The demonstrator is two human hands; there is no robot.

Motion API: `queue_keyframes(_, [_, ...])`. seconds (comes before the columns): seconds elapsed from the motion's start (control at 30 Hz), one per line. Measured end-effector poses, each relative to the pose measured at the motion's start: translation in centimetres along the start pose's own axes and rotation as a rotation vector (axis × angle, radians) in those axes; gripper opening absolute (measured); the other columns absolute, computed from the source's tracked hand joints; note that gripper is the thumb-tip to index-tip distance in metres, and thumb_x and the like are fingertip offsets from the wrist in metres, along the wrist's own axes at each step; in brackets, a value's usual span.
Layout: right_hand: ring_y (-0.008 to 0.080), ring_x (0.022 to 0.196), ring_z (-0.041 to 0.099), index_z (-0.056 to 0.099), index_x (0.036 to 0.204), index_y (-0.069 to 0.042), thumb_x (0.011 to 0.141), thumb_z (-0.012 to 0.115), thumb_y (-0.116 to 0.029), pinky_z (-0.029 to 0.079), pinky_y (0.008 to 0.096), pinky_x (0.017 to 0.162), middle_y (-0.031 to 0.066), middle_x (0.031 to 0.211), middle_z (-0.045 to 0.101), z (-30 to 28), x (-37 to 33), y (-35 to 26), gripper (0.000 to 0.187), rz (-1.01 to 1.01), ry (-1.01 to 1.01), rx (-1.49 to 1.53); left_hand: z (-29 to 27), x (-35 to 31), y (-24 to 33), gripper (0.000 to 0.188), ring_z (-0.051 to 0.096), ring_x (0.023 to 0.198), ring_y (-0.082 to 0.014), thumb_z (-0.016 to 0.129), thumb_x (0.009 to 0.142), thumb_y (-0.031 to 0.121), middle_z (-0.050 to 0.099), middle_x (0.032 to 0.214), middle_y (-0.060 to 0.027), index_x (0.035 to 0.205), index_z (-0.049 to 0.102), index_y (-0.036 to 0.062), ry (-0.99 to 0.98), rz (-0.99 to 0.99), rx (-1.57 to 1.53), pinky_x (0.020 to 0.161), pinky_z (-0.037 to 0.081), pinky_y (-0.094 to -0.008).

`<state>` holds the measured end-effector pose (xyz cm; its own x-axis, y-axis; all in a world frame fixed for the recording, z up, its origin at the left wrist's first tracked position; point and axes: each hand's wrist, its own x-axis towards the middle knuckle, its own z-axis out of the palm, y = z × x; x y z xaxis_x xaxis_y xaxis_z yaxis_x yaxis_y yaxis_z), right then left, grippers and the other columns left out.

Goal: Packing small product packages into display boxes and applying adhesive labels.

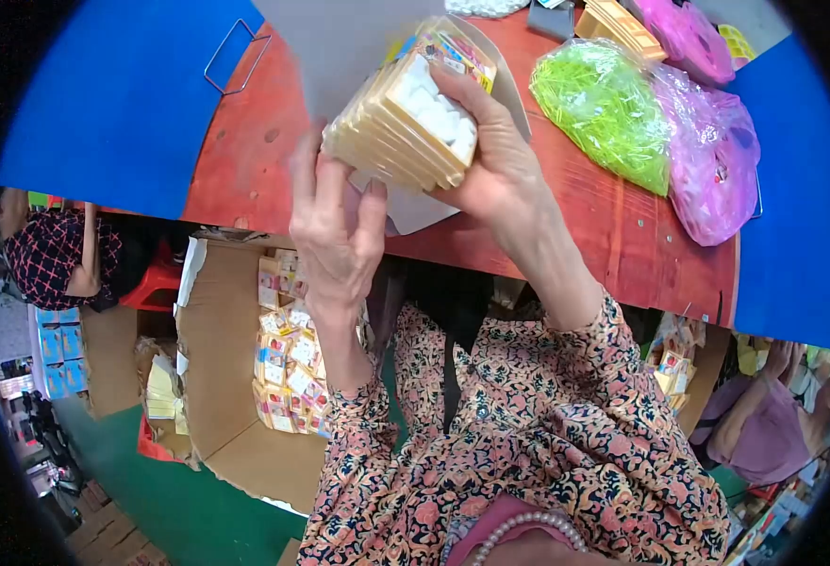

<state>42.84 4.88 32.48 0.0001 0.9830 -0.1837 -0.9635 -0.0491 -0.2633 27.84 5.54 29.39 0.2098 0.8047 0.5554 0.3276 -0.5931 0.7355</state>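
Observation:
Both of my hands hold a stack of flat card-backed packs (pixel 413 111) above the red wooden table (pixel 245 151). The packs have tan card edges, and the top one shows small white pieces under clear plastic. My right hand (pixel 495 160) wraps the stack from the right, fingers over its top. Against the stack's lower left corner rests my left hand (pixel 335 231), its fingers pointing up. Under the stack lies a grey sheet (pixel 340 47) on the table.
A green-filled plastic bag (pixel 604 99) and pink bags (pixel 712 156) lie at the table's right. Blue panels (pixel 123 94) flank the table. A cardboard box (pixel 236 377) holding several packs stands on the floor at left. Other people sit at the far left (pixel 52 250) and lower right (pixel 769 415).

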Motion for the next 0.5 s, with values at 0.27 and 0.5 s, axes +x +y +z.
queue_keyframes(0.27, [0.0261,0.1,0.059,0.048,0.114,-0.004,0.078,0.068,-0.013,0.048,0.0455,0.089,0.01,0.106,0.059,-2.1,5.7,3.7,0.042,-0.184,0.238,-0.037,0.5,-0.1,-0.1,0.016,0.056,0.101,-0.0357,0.062,0.077,0.012,0.047,0.119,-0.0214,0.088,0.056,0.001,0.129,0.184,0.236,0.076,0.051,-0.0398])
queue_keyframes(0.5, [0.0256,0.098,0.058,0.043,0.117,-0.004,0.081,0.063,-0.022,0.049,0.0431,0.085,0.0109,0.107,0.056,-4.1,6.2,5.1,0.045,-0.215,0.373,-0.096,1.4,-0.6,0.2,0.022,0.056,0.095,-0.0371,0.067,0.073,0.017,0.05,0.116,-0.0218,0.084,0.056,0.0011,0.081,0.284,0.305,0.08,0.047,-0.0432])
